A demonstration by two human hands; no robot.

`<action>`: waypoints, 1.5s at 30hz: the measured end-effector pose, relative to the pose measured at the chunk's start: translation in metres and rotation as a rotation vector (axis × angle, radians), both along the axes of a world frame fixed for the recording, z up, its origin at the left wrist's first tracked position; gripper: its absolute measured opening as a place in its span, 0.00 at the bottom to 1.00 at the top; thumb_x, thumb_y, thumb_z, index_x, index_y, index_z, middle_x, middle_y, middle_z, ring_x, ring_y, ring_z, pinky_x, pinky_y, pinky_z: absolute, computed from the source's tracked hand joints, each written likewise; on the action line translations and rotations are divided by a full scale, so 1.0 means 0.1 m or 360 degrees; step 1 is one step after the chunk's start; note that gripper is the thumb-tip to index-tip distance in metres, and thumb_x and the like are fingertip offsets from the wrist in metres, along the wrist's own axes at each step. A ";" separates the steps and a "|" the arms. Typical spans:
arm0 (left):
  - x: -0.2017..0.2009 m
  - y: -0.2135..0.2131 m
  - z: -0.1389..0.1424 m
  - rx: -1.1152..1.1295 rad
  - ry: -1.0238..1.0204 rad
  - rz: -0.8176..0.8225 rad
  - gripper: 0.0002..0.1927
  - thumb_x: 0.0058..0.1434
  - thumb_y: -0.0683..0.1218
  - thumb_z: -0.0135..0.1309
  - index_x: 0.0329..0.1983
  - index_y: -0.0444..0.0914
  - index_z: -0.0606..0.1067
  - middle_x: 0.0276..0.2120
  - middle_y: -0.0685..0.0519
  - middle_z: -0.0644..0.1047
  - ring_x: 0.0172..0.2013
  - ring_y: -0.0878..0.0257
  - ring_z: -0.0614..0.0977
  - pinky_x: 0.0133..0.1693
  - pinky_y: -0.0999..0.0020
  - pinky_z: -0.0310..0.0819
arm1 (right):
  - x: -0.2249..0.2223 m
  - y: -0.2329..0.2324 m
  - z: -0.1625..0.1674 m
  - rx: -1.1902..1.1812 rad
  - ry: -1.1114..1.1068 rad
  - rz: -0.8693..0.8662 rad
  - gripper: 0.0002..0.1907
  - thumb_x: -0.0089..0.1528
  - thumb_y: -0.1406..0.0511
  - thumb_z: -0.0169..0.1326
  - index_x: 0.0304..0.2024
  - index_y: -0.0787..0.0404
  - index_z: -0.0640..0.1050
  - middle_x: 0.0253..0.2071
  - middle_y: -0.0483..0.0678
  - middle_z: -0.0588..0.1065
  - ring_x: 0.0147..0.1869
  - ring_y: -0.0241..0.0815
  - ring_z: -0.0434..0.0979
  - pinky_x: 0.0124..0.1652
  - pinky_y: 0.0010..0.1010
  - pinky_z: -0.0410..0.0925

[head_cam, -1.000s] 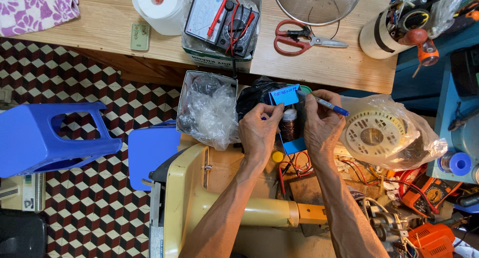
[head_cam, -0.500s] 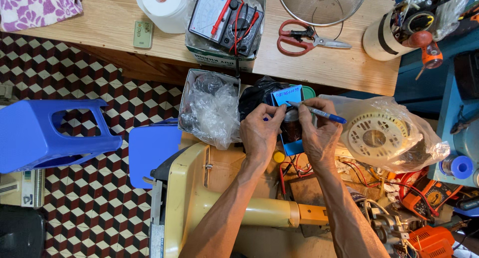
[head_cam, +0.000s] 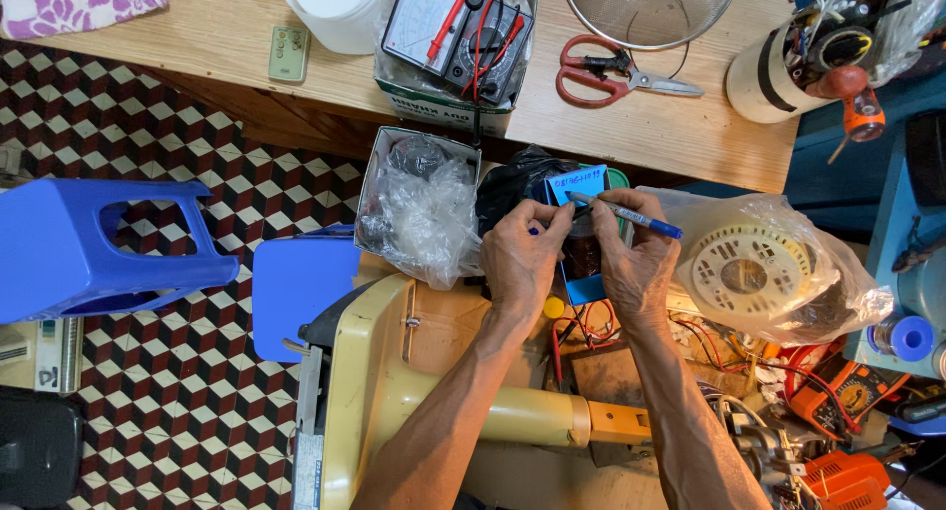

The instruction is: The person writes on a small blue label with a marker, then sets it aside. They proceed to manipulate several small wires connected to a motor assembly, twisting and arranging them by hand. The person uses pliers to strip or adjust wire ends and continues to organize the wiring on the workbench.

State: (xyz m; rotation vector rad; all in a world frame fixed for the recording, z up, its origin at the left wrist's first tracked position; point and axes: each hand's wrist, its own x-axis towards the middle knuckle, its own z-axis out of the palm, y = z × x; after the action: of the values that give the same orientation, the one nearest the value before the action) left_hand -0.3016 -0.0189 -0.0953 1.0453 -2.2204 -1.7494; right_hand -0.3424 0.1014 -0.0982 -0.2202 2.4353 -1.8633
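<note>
My left hand pinches the side of a small blue box with handwriting on its light blue flap. My right hand grips a blue pen, its tip resting on that flap. Both hands hover above a cream-coloured machine housing with red wires showing just below the box. A crumpled clear plastic bag in an open carton lies left of my left hand.
A wooden bench carries an analogue multimeter, red-handled scissors, a tissue roll and a wire mesh basket. A bagged white fan part sits right. A blue plastic stool lies on the chequered floor.
The pen tip has shifted slightly along the blue flap, and writing now shows on it. Both hands stay in nearly the same place.
</note>
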 end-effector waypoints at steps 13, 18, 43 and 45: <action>0.00 -0.02 0.00 -0.0058 0.0013 0.0014 0.15 0.59 0.56 0.62 0.28 0.41 0.82 0.16 0.55 0.79 0.19 0.63 0.82 0.24 0.63 0.72 | 0.01 0.00 -0.04 0.0022 0.0064 -0.0003 0.07 0.68 0.69 0.58 0.48 0.65 0.77 0.38 0.43 0.75 0.41 0.29 0.72 0.41 0.21 0.67; -0.01 -0.02 0.01 -0.0032 -0.0017 0.0015 0.15 0.59 0.57 0.62 0.28 0.40 0.82 0.16 0.55 0.78 0.18 0.63 0.82 0.24 0.64 0.71 | 0.00 -0.01 -0.04 0.0002 0.0137 0.0023 0.08 0.69 0.69 0.59 0.48 0.66 0.77 0.40 0.43 0.76 0.43 0.29 0.72 0.43 0.21 0.68; 0.02 0.00 -0.02 -0.0029 0.0032 -0.0003 0.15 0.59 0.56 0.62 0.29 0.41 0.81 0.16 0.56 0.78 0.18 0.65 0.82 0.24 0.65 0.71 | 0.04 -0.01 0.00 0.0143 0.0193 0.0028 0.07 0.68 0.69 0.58 0.47 0.66 0.77 0.40 0.45 0.76 0.43 0.31 0.74 0.43 0.24 0.69; 0.02 0.00 -0.03 -0.0047 0.0033 -0.0003 0.15 0.59 0.56 0.62 0.29 0.41 0.82 0.16 0.56 0.78 0.18 0.64 0.81 0.24 0.65 0.71 | 0.03 -0.01 -0.01 0.0172 0.0223 0.0019 0.06 0.68 0.69 0.58 0.46 0.66 0.77 0.39 0.45 0.77 0.43 0.31 0.74 0.43 0.24 0.69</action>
State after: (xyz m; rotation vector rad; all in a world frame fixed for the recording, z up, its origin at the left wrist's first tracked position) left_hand -0.2994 -0.0186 -0.0980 1.0150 -2.2288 -1.7145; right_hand -0.3394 0.1001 -0.0994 -0.3699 2.6099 -1.7612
